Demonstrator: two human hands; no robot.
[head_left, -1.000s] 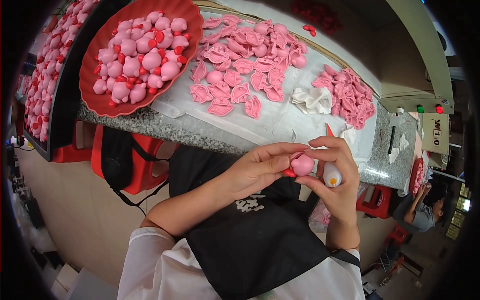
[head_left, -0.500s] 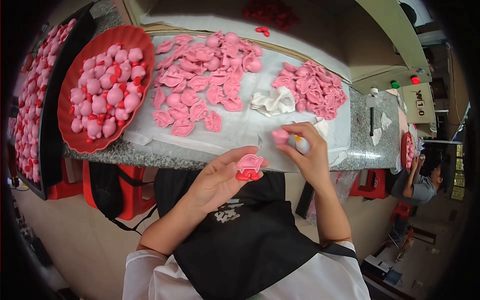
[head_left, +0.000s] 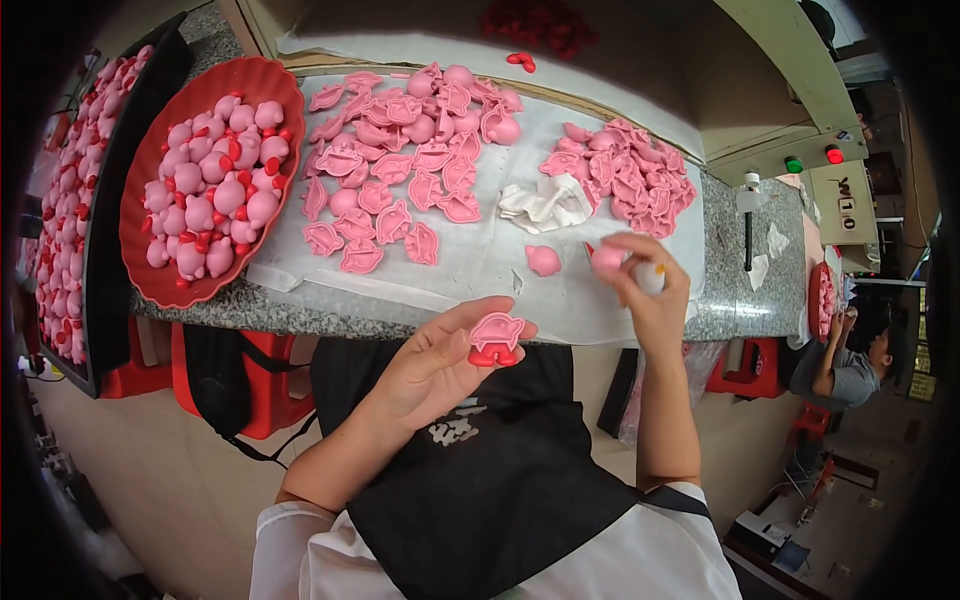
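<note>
My left hand [head_left: 440,355] holds a pink half-shell [head_left: 497,328] between thumb and fingers, its hollow, rimmed side showing. A red two-lobed piece [head_left: 492,355] sits at the shell's lower edge. My right hand [head_left: 645,295] is raised over the right part of the paper, curled around a small white bottle [head_left: 650,278] with a yellow mark. At its fingertips is a blurred pink patch [head_left: 607,259]; whether that is another shell, I cannot tell. A round pink piece [head_left: 543,261] lies on the white paper [head_left: 440,270], left of this hand.
Pink half-shells form a large spread [head_left: 400,150] and a smaller heap [head_left: 625,175], with crumpled tissue [head_left: 548,203] between. At left stand a red scalloped bowl [head_left: 135,190] of pink-and-red figures and a black tray [head_left: 95,330]. A cabinet [head_left: 760,100] borders the back; a person [head_left: 840,365] sits far right.
My right hand has moved right and slightly up with the bottle. The round pink piece now lies apart from it on the paper. My left hand stays nearly still.
</note>
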